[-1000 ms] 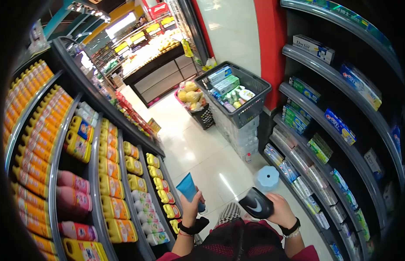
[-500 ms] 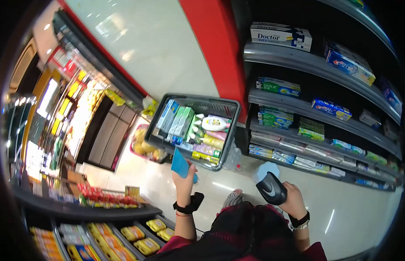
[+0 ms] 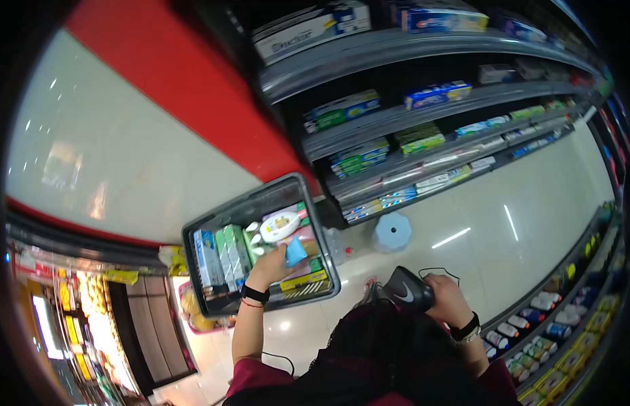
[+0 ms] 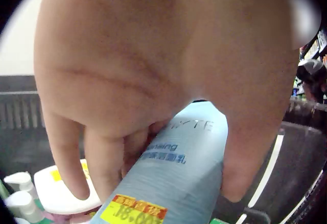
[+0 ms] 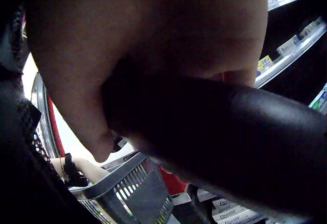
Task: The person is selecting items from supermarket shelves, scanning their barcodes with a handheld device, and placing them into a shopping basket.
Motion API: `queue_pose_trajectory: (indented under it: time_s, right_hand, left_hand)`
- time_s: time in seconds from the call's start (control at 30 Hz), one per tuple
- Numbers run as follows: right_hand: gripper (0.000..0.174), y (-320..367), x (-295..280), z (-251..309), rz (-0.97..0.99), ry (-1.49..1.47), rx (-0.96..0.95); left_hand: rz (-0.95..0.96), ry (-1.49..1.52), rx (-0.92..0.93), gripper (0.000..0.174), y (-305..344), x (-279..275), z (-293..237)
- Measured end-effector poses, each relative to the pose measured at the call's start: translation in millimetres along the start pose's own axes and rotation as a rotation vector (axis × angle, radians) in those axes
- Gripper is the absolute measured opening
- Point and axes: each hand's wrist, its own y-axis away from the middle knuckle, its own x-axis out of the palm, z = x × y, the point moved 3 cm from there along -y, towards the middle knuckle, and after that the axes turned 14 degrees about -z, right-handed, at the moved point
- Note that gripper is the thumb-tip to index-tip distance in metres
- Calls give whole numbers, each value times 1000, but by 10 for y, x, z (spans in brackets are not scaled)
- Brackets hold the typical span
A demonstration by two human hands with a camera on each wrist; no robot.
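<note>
My left hand (image 3: 267, 266) reaches over the dark grey shopping basket (image 5: 145, 196) and grips a light blue squeeze tube (image 4: 179, 157). A yellow and red price sticker (image 4: 134, 211) shows on the tube, which slants down between thumb and fingers. Under it in the basket lie a white bottle (image 3: 281, 227), pump bottles (image 4: 23, 203) and green boxes (image 3: 232, 254). Close to the body, my right hand (image 3: 451, 303) holds a smooth black bottle-shaped thing (image 3: 404, 289) with a pale swoosh mark. Its far end runs out of the right wrist view.
A light blue stool (image 3: 392, 233) stands on the floor, right of the basket. Shelves of toothpaste boxes (image 3: 437, 95) rise ahead, beside a red pillar (image 3: 172, 81). Bottles on a lower shelf (image 3: 538, 345) line the right side. Fruit (image 3: 191, 302) sits left of the basket.
The view has turned to the right, toward the toothpaste shelves. My left hand has moved from in front of the body to over the basket with the tube. The right hand still holds the black thing.
</note>
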Motion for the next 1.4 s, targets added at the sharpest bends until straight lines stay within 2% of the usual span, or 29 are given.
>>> queue_pose_trajectory:
  time_s: [0.07, 0.17, 0.23, 0.27, 0.3, 0.33, 0.43, 0.5, 0.53, 0.63, 0.67, 0.7, 0.77, 0.8, 0.87, 0.9, 0.97, 1.0, 1.03, 1.1, 1.17, 1.2, 1.23, 1.3, 1.33, 1.37, 1.4]
  right_hand:
    - [44, 71, -14, -1, 39, 48, 68]
    - [45, 88, -114, -103, -27, 31, 89]
    - [47, 128, -228, -187, -71, 68, 135]
    - [47, 163, -283, -228, -76, 60, 140]
    - [47, 189, -340, -272, -81, 53, 144]
    - [46, 201, -408, -319, -104, 32, 166]
    - [45, 275, -542, -570, -155, 6, 186]
    - [45, 302, -658, -689, -155, 5, 177]
    - [45, 323, -717, -744, -140, 11, 167]
    - [45, 432, -984, -958, -210, -27, 130]
    - [45, 470, -1103, -1048, -222, -28, 133]
    - [45, 501, -1236, -1149, -237, -45, 145]
    - [44, 620, -1506, -1380, -260, -52, 161]
    - [43, 709, -1647, -1514, -298, -43, 197]
    - [41, 914, -1907, -1781, -343, -28, 243]
    - [40, 1033, -2052, -1913, -394, -1, 269]
    - [39, 1273, -2312, -2152, -450, 27, 308]
    - [38, 1394, -2443, -2262, -478, 58, 347]
    - [38, 1523, -2570, -2369, -505, 89, 385]
    - [36, 1755, -2782, -2592, -565, 90, 395]
    - [35, 1956, -3002, -2718, -627, 111, 437]
    - [35, 2052, -3141, -2839, -642, 128, 445]
    - [35, 2144, -3270, -2979, -649, 149, 462]
    - [35, 2258, -3411, -3139, -661, 169, 484]
    - [35, 2277, -3450, -3198, -673, 163, 508]
    - [35, 2296, -3467, -3262, -684, 157, 531]
    - [35, 2317, -3373, -3425, -710, 104, 541]
  left_hand:
    - [62, -36, 37, 56, -267, 280, 152]
    - [81, -30, 143, 59, -543, 679, 406]
    - [285, -31, 32, 60, -580, 462, 279]
    - [232, -39, -59, 58, -580, 284, 179]
    - [104, 29, -49, 52, -552, -39, -75]
    - [-80, 118, 84, 45, -527, -324, -293]
    - [-2, 260, 72, 31, -446, -1106, -1274]
    - [79, 432, 166, 27, -325, -1296, -1843]
    - [211, 458, 269, 27, -295, -1326, -2175]
    - [661, 485, 514, 36, -245, -1059, -2874]
    - [813, 523, 545, 37, -256, -920, -3114]
    - [815, 513, 553, 37, -237, -739, -3326]
    - [788, 586, 746, 41, -113, -317, -3753]
    - [791, 586, 756, 41, -92, -93, -3924]
    - [1045, 779, 650, 43, -58, 305, -4251]
    - [1027, 757, 614, 45, -143, 397, -4428]
    - [778, 449, 821, 48, -315, 636, -4635]
    - [793, 323, 856, 45, -423, 619, -4761]
    - [848, 354, 848, 39, -553, 522, -4917]
    - [952, 467, 679, 31, -773, 120, -5406]
    - [1270, 656, 661, 23, -803, 19, -5697]
    - [1375, 419, 747, 20, -772, 37, -5938]
    - [1379, 412, 773, 20, -843, 98, -6178]
    - [1509, 9, 1002, 22, -885, 217, -6399]
    - [1552, 148, 866, 22, -872, 193, -6522]
    - [1563, 20, 835, 26, -938, 102, -6754]
    - [1458, 77, 847, 30, -1021, 175, -6779]
